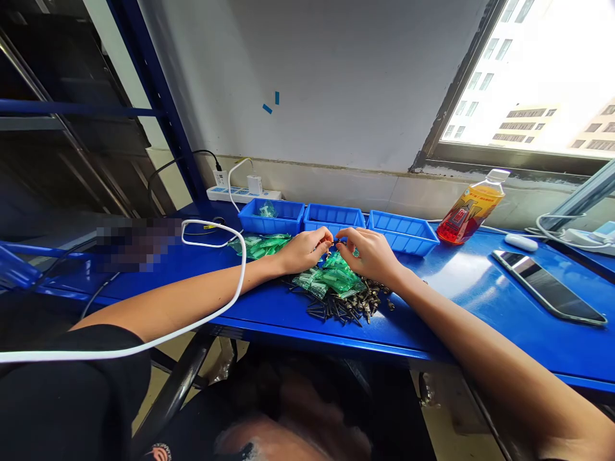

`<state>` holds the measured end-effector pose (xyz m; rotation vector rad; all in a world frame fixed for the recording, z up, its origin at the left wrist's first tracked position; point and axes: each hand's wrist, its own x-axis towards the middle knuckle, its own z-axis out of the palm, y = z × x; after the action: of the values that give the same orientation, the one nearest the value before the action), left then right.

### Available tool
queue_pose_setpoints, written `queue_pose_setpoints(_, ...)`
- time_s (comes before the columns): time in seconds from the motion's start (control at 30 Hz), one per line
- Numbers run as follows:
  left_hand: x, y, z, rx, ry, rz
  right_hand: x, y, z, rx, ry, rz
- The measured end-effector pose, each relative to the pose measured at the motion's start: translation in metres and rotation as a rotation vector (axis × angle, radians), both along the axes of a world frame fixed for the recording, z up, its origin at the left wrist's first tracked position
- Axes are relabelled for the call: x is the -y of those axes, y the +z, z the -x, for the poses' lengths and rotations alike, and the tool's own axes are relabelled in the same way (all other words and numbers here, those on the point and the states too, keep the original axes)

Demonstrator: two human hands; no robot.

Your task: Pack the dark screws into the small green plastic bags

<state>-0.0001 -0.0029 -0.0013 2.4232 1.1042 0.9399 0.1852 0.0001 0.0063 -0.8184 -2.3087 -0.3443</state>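
My left hand (303, 251) and my right hand (369, 253) meet over the middle of the blue table, fingers bent and pinched. A small dark piece shows between their fingertips, too small to name. Just below lie small green-and-clear plastic packets (339, 276), heaped on dark, screw-like metal parts (353, 310). More green packets (269, 245) spread to the left, partly behind my left wrist. Behind my hands stands the middle blue bin (334, 216), its front partly covered by my fingers.
The left blue bin (289, 224) holds a clear packet; the right blue bin (408, 234) stands beside a drink bottle (473, 208). A phone (548, 286) lies at right. A white cable (211, 315) loops across my left arm. A power strip (218, 193) sits against the wall.
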Motion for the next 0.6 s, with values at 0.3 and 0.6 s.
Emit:
queue_pose_setpoints(0.3,0.0014,0.0004,-0.0010,0.040,-0.022,0.028,-0.0010,-0.0002,-0.0001,0.006,0.003,-0.015)
queue_pose_setpoints(0.6,-0.0009,-0.0009,-0.0013,0.070,-0.010,-0.005,-0.0015,-0.0005,0.0000,-0.008,0.027,-0.064)
